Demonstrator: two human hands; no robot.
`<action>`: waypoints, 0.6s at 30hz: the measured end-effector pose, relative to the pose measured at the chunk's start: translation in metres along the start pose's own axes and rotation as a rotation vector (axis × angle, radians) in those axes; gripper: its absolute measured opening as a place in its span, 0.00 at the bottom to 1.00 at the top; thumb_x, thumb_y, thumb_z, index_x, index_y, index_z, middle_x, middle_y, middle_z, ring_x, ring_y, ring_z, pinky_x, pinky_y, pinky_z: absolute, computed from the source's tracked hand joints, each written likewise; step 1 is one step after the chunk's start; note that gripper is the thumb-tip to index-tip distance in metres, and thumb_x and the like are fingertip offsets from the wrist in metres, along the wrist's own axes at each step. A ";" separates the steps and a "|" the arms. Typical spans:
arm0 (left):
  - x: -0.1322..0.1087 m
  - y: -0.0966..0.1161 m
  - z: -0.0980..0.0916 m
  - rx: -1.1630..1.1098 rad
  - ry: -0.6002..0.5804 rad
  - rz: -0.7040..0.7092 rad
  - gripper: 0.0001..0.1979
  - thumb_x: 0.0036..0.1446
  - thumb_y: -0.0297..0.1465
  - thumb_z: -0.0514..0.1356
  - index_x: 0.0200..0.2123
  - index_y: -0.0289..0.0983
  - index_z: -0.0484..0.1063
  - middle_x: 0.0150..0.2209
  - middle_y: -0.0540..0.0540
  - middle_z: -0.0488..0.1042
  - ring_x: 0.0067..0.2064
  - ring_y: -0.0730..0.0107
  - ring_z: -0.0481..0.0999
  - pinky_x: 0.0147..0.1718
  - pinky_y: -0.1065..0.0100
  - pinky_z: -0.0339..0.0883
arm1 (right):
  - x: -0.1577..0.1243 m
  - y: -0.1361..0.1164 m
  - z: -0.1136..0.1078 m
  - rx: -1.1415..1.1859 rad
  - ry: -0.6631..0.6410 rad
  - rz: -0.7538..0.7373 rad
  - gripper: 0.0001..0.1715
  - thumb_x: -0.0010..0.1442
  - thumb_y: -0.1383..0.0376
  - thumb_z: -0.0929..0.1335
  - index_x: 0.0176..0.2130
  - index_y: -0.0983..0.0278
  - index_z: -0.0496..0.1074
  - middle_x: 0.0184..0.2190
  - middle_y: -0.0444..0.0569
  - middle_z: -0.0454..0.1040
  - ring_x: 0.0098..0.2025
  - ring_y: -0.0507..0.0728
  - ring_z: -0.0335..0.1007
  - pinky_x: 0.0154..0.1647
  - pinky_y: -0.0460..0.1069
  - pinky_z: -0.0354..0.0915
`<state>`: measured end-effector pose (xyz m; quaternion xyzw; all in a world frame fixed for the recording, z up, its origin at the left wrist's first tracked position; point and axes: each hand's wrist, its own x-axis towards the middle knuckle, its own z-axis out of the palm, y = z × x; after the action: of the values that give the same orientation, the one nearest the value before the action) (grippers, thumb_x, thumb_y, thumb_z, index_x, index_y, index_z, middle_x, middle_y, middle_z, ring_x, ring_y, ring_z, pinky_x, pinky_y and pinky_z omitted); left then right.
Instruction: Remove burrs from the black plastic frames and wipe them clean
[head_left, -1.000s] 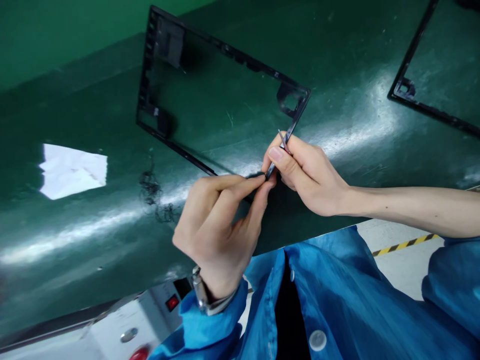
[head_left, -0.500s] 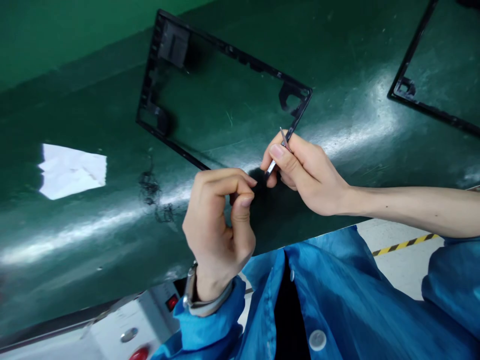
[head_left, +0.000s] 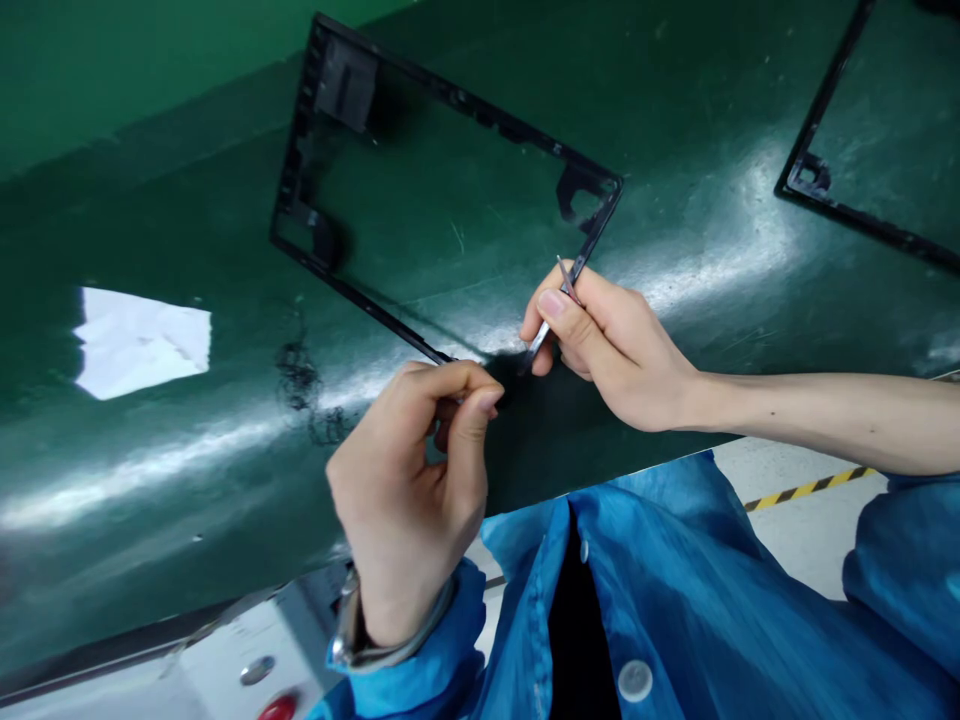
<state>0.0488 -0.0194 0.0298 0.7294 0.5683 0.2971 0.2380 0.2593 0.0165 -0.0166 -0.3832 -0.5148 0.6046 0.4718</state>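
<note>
A thin black rectangular frame lies tilted over the green bench, its near corner between my hands. My right hand is closed round the frame's right side close to that corner. A slim pointed metal piece, perhaps a tweezer tip, pokes out between its thumb and fingers. My left hand has thumb and forefinger pinched together beside the frame's near edge, a short gap from my right hand. Whatever lies in that pinch is too small or hidden to tell. Part of the near edge is behind the left fingers.
A second black frame lies at the right. On the green bench are a torn white paper and a tangle of dark thin strands. Below the front edge is a pale box with a red button.
My left hand has moved left and towards me, away from the right hand, and its thumb and forefinger have closed together. The right hand and the frame have hardly shifted.
</note>
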 end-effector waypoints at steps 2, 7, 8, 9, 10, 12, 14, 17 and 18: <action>0.000 0.006 -0.006 0.077 -0.013 0.028 0.04 0.76 0.33 0.68 0.43 0.47 0.82 0.34 0.54 0.81 0.30 0.73 0.73 0.31 0.64 0.68 | 0.000 0.000 0.000 -0.004 -0.006 0.003 0.31 0.83 0.40 0.64 0.44 0.64 0.72 0.35 0.41 0.79 0.36 0.45 0.78 0.43 0.44 0.71; -0.005 0.013 -0.019 0.284 -0.050 0.184 0.06 0.73 0.28 0.71 0.46 0.48 0.85 0.39 0.53 0.87 0.36 0.68 0.81 0.35 0.61 0.68 | 0.000 0.000 0.000 -0.001 -0.016 -0.008 0.33 0.82 0.38 0.64 0.44 0.64 0.71 0.38 0.41 0.80 0.36 0.44 0.78 0.46 0.44 0.74; -0.006 0.013 -0.020 0.319 -0.042 0.211 0.08 0.72 0.27 0.71 0.48 0.48 0.85 0.40 0.53 0.87 0.36 0.67 0.81 0.34 0.60 0.67 | 0.000 0.000 0.000 0.001 -0.017 -0.009 0.33 0.82 0.38 0.64 0.44 0.64 0.71 0.37 0.41 0.80 0.36 0.44 0.78 0.46 0.44 0.74; -0.007 0.013 -0.021 0.350 -0.033 0.232 0.09 0.72 0.27 0.71 0.50 0.49 0.85 0.39 0.53 0.87 0.34 0.67 0.79 0.32 0.59 0.65 | 0.000 -0.001 0.000 0.003 -0.017 -0.009 0.33 0.81 0.38 0.65 0.44 0.64 0.71 0.37 0.41 0.80 0.35 0.44 0.78 0.46 0.44 0.74; -0.009 0.012 -0.022 0.377 -0.028 0.244 0.11 0.72 0.27 0.72 0.53 0.49 0.85 0.39 0.53 0.87 0.33 0.66 0.76 0.32 0.59 0.64 | 0.000 -0.001 0.000 0.005 -0.015 -0.009 0.33 0.81 0.38 0.65 0.44 0.64 0.72 0.37 0.41 0.80 0.35 0.44 0.78 0.45 0.44 0.73; -0.011 0.010 -0.024 0.407 -0.043 0.255 0.14 0.73 0.28 0.71 0.58 0.48 0.85 0.39 0.51 0.86 0.33 0.66 0.74 0.32 0.58 0.64 | 0.000 -0.001 0.000 0.007 -0.016 -0.008 0.32 0.81 0.39 0.65 0.44 0.64 0.72 0.36 0.41 0.79 0.35 0.44 0.77 0.44 0.43 0.72; -0.013 0.010 -0.026 0.423 -0.066 0.266 0.15 0.73 0.27 0.70 0.58 0.46 0.84 0.39 0.50 0.86 0.34 0.66 0.74 0.34 0.59 0.64 | 0.000 -0.001 0.000 0.008 -0.021 -0.010 0.32 0.82 0.39 0.65 0.44 0.64 0.72 0.35 0.41 0.79 0.35 0.44 0.77 0.43 0.43 0.72; -0.016 0.010 -0.032 0.467 -0.077 0.247 0.08 0.74 0.29 0.69 0.52 0.46 0.84 0.35 0.51 0.83 0.33 0.65 0.74 0.35 0.59 0.65 | 0.000 0.000 0.001 0.014 -0.022 -0.008 0.32 0.82 0.39 0.64 0.44 0.64 0.71 0.37 0.42 0.80 0.36 0.44 0.78 0.41 0.43 0.72; -0.016 0.010 -0.035 0.469 -0.092 0.233 0.05 0.75 0.30 0.69 0.49 0.46 0.84 0.34 0.51 0.82 0.33 0.65 0.75 0.35 0.59 0.66 | 0.000 0.000 0.001 0.015 -0.021 -0.007 0.33 0.82 0.38 0.65 0.44 0.64 0.71 0.37 0.42 0.80 0.36 0.44 0.78 0.41 0.43 0.72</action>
<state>0.0280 -0.0374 0.0584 0.8378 0.5226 0.1490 0.0522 0.2586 0.0162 -0.0169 -0.3716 -0.5162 0.6109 0.4714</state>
